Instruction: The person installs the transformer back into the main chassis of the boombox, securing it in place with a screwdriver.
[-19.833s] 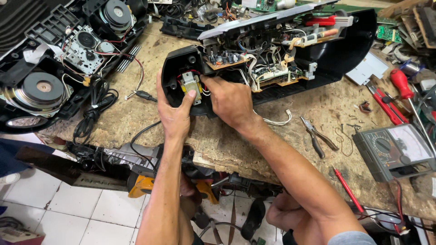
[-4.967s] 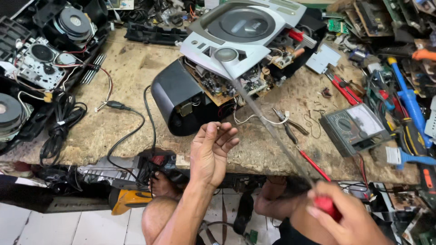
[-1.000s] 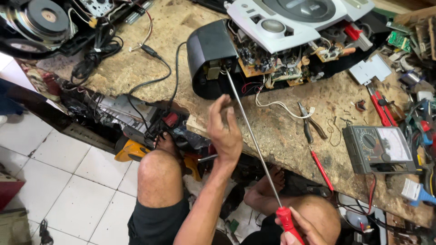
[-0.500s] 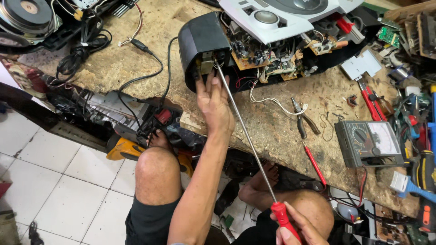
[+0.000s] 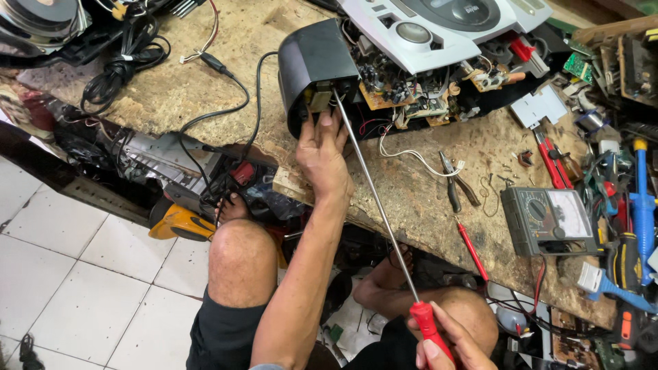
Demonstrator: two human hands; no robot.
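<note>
An opened black and grey stereo [image 5: 322, 58] lies on the worn workbench [image 5: 205, 89], its circuit boards [image 5: 404, 96] exposed. My left hand [image 5: 325, 157] rests on the bench edge with its fingertips pressed against a small part inside the stereo's black end. My right hand [image 5: 449, 346], low in view near my knee, grips the red handle of a very long screwdriver [image 5: 377, 199]. Its thin shaft runs up past my left hand, with the tip at the same spot inside the black housing.
Pliers [image 5: 452, 181], a red probe [image 5: 471, 250] and an analogue multimeter [image 5: 548, 220] lie on the bench to the right. Blue-handled tools [image 5: 641, 205] crowd the far right. Black cables [image 5: 123, 68] and a speaker [image 5: 41, 17] sit at the left. White floor tiles [image 5: 75, 288] lie below.
My left hand has moved up from beside the shaft to the stereo's black end. The screwdriver tip now sits inside the housing. The view has shifted closer.
</note>
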